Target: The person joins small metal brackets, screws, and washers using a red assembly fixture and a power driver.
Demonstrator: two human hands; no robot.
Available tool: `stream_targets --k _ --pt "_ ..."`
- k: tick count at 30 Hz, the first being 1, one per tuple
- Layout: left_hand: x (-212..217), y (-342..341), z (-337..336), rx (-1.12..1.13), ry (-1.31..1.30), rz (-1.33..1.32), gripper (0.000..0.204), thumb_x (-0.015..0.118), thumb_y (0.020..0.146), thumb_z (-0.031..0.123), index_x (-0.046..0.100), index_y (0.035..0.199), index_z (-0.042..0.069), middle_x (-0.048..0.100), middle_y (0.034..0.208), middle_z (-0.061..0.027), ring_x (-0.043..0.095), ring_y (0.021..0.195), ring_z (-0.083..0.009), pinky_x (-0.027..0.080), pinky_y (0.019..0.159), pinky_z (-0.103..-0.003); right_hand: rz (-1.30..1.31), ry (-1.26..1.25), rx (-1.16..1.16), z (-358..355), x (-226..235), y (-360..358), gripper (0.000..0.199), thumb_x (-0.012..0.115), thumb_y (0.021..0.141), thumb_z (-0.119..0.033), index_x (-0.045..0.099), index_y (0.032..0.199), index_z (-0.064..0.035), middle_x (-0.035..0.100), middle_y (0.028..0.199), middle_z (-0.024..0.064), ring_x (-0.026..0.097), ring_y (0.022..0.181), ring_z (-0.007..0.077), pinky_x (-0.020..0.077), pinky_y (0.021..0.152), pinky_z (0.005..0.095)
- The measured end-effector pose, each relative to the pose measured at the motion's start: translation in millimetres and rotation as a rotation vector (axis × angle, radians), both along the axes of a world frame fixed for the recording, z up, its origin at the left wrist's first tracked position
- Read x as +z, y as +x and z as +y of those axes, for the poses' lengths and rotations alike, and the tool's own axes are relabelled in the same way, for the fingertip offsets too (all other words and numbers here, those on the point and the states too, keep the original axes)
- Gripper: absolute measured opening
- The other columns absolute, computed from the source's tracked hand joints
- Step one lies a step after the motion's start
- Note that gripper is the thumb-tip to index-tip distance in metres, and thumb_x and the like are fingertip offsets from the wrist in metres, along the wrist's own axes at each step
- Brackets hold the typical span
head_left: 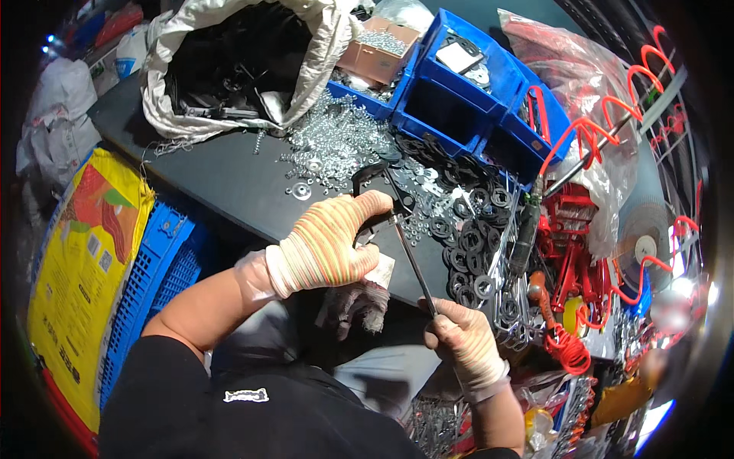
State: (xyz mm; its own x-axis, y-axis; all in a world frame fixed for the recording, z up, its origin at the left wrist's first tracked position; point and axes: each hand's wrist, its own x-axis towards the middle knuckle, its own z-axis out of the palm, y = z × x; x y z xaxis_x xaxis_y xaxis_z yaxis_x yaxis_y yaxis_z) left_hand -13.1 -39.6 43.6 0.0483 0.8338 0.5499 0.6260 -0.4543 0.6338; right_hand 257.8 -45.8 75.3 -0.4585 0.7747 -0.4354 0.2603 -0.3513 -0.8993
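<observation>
My left hand [329, 243], in a striped knit glove, grips a black bracket-shaped metal part [378, 187] above the dark table [222, 180]. My right hand [462, 336], gloved too, pinches the lower end of a thin dark rod [413, 264] that runs up to the bracket. Just beyond the bracket lie a heap of small silver washers [336, 138] and a spread of black rubber rings [466, 229]. A worn grey rag or spare glove [355, 302] hangs under my left hand.
A white sack of black parts [237, 69] sits at the back left. Blue bins [459, 84] and a small cardboard box of screws [378, 50] line the back. Red coiled hose [604, 122], a red tool [569, 245] and wire hooks [512, 306] crowd the right. A blue crate [157, 275] and yellow bag [80, 268] stand left.
</observation>
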Motion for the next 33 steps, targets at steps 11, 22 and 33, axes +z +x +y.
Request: stream_targets --k 11,22,33 --pt "-24 -37 -30 -0.578 -0.637 -1.384 0.074 0.070 0.068 0.003 0.038 0.135 0.004 0.059 0.103 -0.0124 0.060 0.085 -0.0195 0.049 0.068 -0.028 -0.003 0.068 0.258 53 -1 -46 0.031 0.067 0.086 -0.032 0.070 0.096 -0.0029 0.058 0.067 -0.0003 0.050 0.059 0.0069 0.0381 0.052 0.0224" --pt "-37 1 -63 -1.615 -1.259 -2.049 0.115 0.078 0.071 0.031 0.000 0.151 0.008 0.047 0.122 -0.0174 0.052 0.107 -0.0239 0.051 0.088 -0.036 -0.966 0.976 0.111 215 -86 -34 0.019 0.074 0.073 -0.017 0.071 0.085 -0.0030 0.069 0.074 0.0128 0.065 0.067 0.0199 0.0501 0.066 0.0320" --pt "-46 46 -63 -0.736 -0.921 -1.306 0.046 0.058 0.092 0.036 0.052 0.127 0.006 0.059 0.080 -0.0029 0.052 0.053 -0.0078 0.039 0.043 -0.022 0.341 0.428 -0.197 40 -15 -35 0.028 0.068 0.081 -0.016 0.065 0.101 0.0039 0.063 0.082 0.0062 0.056 0.069 0.0118 0.0440 0.063 0.0216"
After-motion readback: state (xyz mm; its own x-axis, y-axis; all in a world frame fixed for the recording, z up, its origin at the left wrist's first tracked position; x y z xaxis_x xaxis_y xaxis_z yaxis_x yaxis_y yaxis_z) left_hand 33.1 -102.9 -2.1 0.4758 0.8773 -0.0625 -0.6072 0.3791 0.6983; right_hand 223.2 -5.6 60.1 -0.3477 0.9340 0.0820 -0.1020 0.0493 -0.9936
